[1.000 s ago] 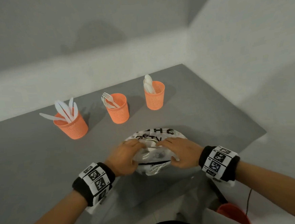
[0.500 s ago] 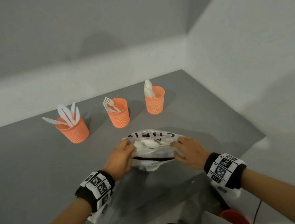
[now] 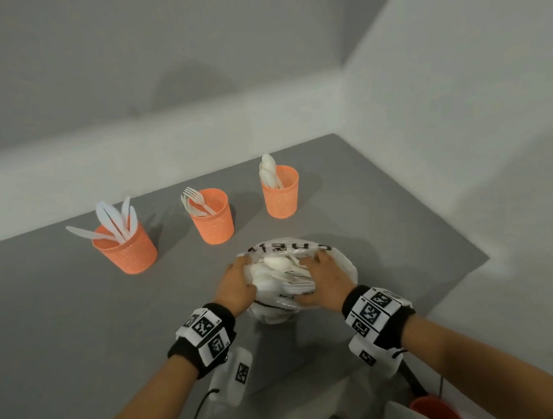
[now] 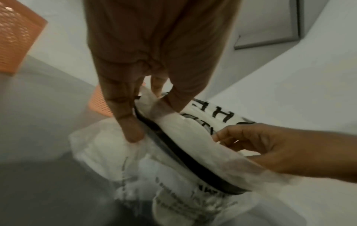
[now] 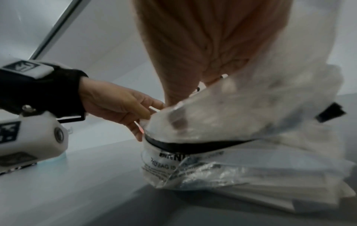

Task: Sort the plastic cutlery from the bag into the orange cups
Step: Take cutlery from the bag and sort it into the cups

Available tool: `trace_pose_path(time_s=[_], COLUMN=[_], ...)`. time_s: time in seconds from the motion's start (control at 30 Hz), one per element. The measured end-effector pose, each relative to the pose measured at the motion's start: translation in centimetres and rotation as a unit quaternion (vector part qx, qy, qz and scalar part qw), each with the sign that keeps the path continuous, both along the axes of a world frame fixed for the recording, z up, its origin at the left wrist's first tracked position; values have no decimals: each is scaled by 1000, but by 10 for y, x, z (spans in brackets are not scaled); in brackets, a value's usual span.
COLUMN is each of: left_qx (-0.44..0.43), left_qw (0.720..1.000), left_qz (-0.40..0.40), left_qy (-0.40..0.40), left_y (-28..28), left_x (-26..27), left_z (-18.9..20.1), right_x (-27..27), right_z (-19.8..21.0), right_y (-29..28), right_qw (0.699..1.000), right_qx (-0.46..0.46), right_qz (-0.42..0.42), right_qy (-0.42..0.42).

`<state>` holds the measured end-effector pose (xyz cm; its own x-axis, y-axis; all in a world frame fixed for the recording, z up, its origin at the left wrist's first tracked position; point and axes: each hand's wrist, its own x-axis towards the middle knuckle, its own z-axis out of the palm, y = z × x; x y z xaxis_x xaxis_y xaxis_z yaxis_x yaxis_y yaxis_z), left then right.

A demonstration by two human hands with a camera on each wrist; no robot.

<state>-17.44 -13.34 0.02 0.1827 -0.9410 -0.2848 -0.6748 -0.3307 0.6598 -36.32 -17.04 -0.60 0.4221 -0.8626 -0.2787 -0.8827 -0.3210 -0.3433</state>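
A clear plastic bag (image 3: 339, 264) with black print lies on the grey table (image 3: 62, 325), white spoons (image 3: 278, 264) showing in its mouth. My left hand (image 3: 236, 287) pinches the bag's left rim; in the left wrist view the left hand (image 4: 150, 107) has thumb and fingers on the bag (image 4: 193, 134) at its black strip. My right hand (image 3: 327, 281) grips the right side; the bag (image 5: 231, 122) drapes over it. Behind stand three orange mesh cups: left cup (image 3: 124, 251) with knives, middle cup (image 3: 212, 219) with forks, right cup (image 3: 281, 194) with spoons.
The table's right edge (image 3: 456, 287) runs close beside my right wrist, and white walls stand behind and to the right. A red object (image 3: 436, 411) sits below the table at the bottom right. Bare grey tabletop lies between bag and cups.
My hands have come closer together on the bag, bunching it up. More of the white cutlery now shows between them. The cups have not moved.
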Motion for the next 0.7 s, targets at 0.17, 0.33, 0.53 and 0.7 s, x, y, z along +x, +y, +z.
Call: trace_pose_path(time_s=[0.17, 0.33, 0.53, 0.7], left_qx=[-74, -83, -101, -104], left_qw=[996, 991, 982, 978], left_qz=[-50, -106, -156, -163], left_qy=[12, 7, -37, -79], left_y=[-37, -81, -124, -149], left_x=[-45, -94, -131, -141], left_z=[4, 10, 13, 15], right_x=[-39, -81, -113, -121], right_z=[2, 8, 16, 15], right_y=[-18, -44, -79, -106], right_qw=[995, 988, 992, 993], right_qx=[27, -1, -98, -30], right_qz=[-93, -150, -68, -109], right_qy=[25, 41, 44, -28])
